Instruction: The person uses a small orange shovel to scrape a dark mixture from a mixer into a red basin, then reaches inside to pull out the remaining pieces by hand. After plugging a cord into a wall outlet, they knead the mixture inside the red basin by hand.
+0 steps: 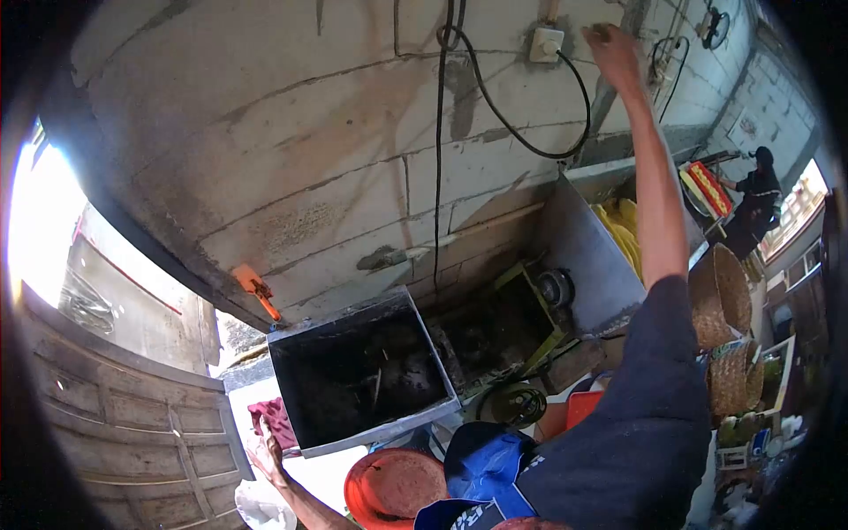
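Low on the left, my left hand (267, 452) grips a maroon cloth (276, 420) beside the near corner of a dark open metal box (362, 371). My right arm stretches up to the wall. There my right hand (616, 57) is closed with its fingers curled, just right of a white wall socket (546, 44) with a plug in it. Whatever those fingers hold, if anything, is too small to make out. From the plug a black cable (585, 115) loops down along the wall.
An orange-handled tool (256, 290) rests by the box's back corner. A motor (555, 287) sits beside a grey bin (583, 256) holding yellow material (621, 231). Near me are a red basin (389, 486) and wicker baskets (720, 296). Another person (760, 199) stands far right.
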The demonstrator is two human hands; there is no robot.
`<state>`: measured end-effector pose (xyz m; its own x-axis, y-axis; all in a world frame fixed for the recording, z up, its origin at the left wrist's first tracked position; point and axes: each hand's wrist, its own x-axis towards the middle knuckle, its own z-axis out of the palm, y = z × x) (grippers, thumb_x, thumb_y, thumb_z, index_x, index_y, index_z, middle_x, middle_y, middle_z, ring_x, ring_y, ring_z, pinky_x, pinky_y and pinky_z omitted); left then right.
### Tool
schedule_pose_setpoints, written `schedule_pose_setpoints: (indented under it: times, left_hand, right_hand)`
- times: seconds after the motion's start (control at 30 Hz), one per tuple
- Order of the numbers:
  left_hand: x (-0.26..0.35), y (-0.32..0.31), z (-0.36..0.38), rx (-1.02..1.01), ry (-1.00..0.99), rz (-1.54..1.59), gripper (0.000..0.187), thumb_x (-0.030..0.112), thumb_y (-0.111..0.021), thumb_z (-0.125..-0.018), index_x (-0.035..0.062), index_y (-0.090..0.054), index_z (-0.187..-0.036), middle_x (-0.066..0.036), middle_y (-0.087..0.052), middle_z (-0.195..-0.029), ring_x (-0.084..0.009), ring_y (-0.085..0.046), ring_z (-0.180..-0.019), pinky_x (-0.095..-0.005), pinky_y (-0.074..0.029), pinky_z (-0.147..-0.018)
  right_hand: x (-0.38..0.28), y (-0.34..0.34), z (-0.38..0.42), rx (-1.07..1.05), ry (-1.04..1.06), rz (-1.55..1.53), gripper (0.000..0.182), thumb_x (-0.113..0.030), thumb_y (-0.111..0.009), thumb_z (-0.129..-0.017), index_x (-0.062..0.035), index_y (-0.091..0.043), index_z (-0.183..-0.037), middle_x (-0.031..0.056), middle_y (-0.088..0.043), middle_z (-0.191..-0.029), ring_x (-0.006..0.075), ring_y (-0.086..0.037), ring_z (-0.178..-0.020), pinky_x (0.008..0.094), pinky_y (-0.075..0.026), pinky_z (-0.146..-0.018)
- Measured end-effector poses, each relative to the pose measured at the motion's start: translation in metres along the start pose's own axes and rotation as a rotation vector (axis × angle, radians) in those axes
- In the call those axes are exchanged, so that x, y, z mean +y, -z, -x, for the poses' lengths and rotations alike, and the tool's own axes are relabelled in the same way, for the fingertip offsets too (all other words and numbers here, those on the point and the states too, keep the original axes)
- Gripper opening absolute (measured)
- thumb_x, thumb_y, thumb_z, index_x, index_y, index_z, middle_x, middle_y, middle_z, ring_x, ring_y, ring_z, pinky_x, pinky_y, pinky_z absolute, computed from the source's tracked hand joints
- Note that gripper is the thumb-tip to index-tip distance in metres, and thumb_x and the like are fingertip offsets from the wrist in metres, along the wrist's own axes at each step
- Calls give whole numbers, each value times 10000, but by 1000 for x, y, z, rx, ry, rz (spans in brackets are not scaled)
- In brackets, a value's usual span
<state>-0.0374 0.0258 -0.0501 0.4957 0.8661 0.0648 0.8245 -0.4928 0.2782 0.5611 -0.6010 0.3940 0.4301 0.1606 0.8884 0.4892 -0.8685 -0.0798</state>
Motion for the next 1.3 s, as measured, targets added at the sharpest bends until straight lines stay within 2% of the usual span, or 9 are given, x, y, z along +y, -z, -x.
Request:
schedule_pose_setpoints:
  times: [0.07, 0.2, 0.37, 0.63, 0.7, 0.77, 1.0, 1.1, 1.3]
  left_hand:
    - [4, 3, 2, -3, -10, -12, 509, 467, -591, -954, -29, -704, -920, -278, -674, -846, -445, -665, -815, -517, -505, -712]
    - [8, 5, -1, 3, -40, -18, 498, 457, -588, -957, -27, -704, -936, -282, -672, -854, -446, -663, -821, -517, -505, -713]
    - [-3, 1, 2, 38, -146, -18, 485, 445, -586, -960, -25, -704, -956, -287, -670, -864, -446, -662, -829, -517, -505, -714]
    - [7, 0, -1, -2, -3, 16, 661, 568, -476, -980, -61, -680, -988, -317, -680, -989, -462, -668, -953, -497, -525, -868]
    - [20, 9, 3, 14, 32, 22, 673, 583, -502, -963, -64, -683, -987, -315, -684, -988, -463, -672, -954, -496, -532, -861]
    - [26, 18, 6, 1, 61, 50, 699, 610, -529, -939, -68, -690, -993, -315, -687, -995, -461, -673, -969, -502, -537, -857]
    - [39, 29, 6, -80, 127, -4, 710, 623, -539, -932, -65, -688, -1029, -316, -688, -1014, -462, -676, -985, -513, -538, -855]
    - [38, 29, 3, -91, 140, 28, 698, 615, -547, -936, -66, -696, -975, -316, -689, -974, -448, -685, -950, -508, -539, -834]
    - [31, 20, -3, -81, 182, -12, 599, 536, -575, -960, -42, -698, -1063, -280, -704, -936, -404, -706, -851, -480, -553, -750]
  right_hand:
    - [29, -43, -35, -373, 32, 395, 425, -419, -609, -949, -22, -741, -1025, 167, -738, -1004, 351, -710, -878, 457, -559, -778]
    - [35, -96, -32, -543, -279, 350, 453, -457, -629, -919, -32, -749, -1018, 178, -726, -1064, 345, -693, -961, 488, -557, -819]
    - [71, -134, -30, -501, -153, 358, 641, -558, -623, -896, 35, -690, -1130, 230, -673, -1192, 393, -610, -1153, 538, -488, -970]
    - [226, -175, -34, -292, 395, 727, 454, -449, -388, -1057, -144, -683, -1220, 184, -710, -818, 374, -674, -708, 535, -512, -672]
    - [187, -149, 15, -413, -434, 348, 512, -467, -481, -1019, -39, -625, -1261, 220, -672, -756, 340, -662, -685, 467, -516, -628]
    - [252, -177, 77, -546, -705, -210, 736, -697, -555, -893, 11, -738, -980, 107, -712, -818, 232, -649, -753, 425, -490, -724]
    - [-70, -113, 277, -928, -507, -168, 566, -456, -655, -934, 10, -653, -1255, 206, -685, -1217, 310, -652, -1150, 389, -483, -970]
    - [-256, -87, 328, -1191, -377, -557, 581, -443, -706, -894, 20, -656, -1242, 186, -718, -1142, 281, -688, -1054, 382, -509, -932]
    - [-383, -170, 486, -2036, 421, 25, 945, -774, -561, -825, 38, -608, -1306, 278, -566, -1351, 402, -529, -1286, 521, -395, -1073]
